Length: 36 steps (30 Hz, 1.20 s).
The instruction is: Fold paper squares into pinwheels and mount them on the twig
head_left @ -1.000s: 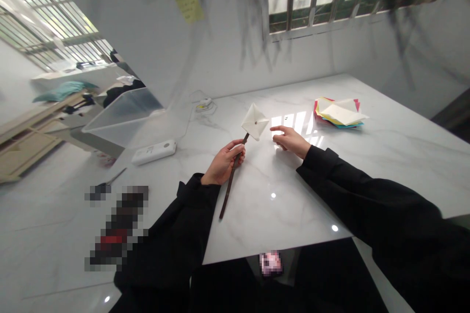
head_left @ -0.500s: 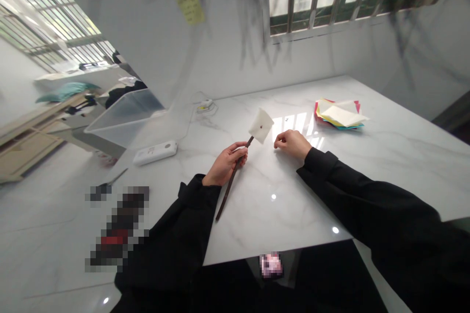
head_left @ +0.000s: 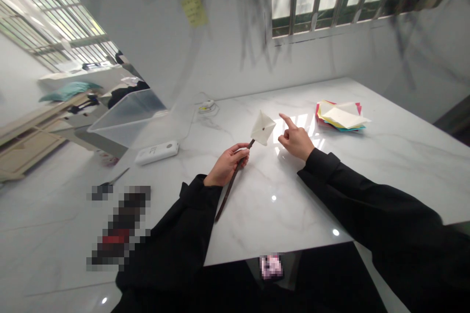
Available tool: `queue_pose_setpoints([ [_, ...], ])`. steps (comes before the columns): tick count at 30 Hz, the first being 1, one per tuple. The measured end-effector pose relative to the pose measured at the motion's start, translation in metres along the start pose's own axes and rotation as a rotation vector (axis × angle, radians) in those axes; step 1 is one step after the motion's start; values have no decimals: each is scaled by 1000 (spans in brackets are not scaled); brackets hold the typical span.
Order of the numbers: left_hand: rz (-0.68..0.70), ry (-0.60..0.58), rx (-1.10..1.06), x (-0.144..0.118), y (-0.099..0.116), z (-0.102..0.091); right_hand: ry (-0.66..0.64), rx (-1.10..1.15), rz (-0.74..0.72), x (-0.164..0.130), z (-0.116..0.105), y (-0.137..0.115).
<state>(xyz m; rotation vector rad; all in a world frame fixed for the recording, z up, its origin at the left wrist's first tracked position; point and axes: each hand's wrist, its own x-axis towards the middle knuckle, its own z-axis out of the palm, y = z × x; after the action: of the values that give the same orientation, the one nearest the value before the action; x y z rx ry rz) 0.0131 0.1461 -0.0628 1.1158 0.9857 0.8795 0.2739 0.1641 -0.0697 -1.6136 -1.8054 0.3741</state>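
White folded-paper pinwheel (head_left: 263, 127) on dark brown stick (head_left: 231, 183), raised over marble table (head_left: 367, 166) | left hand (head_left: 226, 165) gripping stick, keeping vanes free | right hand (head_left: 296, 141) pointing index finger beside vane, others curled, holding nothing

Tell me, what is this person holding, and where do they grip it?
The left hand grips a paper pinwheel by its dark stick, near the upper part. The right hand holds nothing, index finger extended beside the paper.
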Motion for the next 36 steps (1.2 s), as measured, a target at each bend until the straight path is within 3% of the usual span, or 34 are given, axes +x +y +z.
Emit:
queue_pose_setpoints([
  [4, 14, -25, 34, 0, 0, 1, 61, -40, -32, 1, -6, 0],
  [9, 3, 0, 9, -2, 2, 1, -237, -214, 29, 6, -4, 8],
  [11, 2, 7, -7, -2, 2, 1, -288, -227, 38, 6, -1, 11],
  [17, -17, 6, -23, -2, 3, 2, -288, -187, 7, 6, 2, 12],
  [24, -9, 1, -26, -2, 3, 1, -108, -31, 36, 3, -1, 6],
  [26, -13, 2, -25, -2, 2, 1, -138, 1, 16, 3, -1, 6],
  [30, -12, 13, -46, -1, 1, 0, -329, -40, -36, 5, 2, 9],
  [36, -17, 6, -40, -1, 1, 0, -315, -73, -30, 5, 3, 9],
])
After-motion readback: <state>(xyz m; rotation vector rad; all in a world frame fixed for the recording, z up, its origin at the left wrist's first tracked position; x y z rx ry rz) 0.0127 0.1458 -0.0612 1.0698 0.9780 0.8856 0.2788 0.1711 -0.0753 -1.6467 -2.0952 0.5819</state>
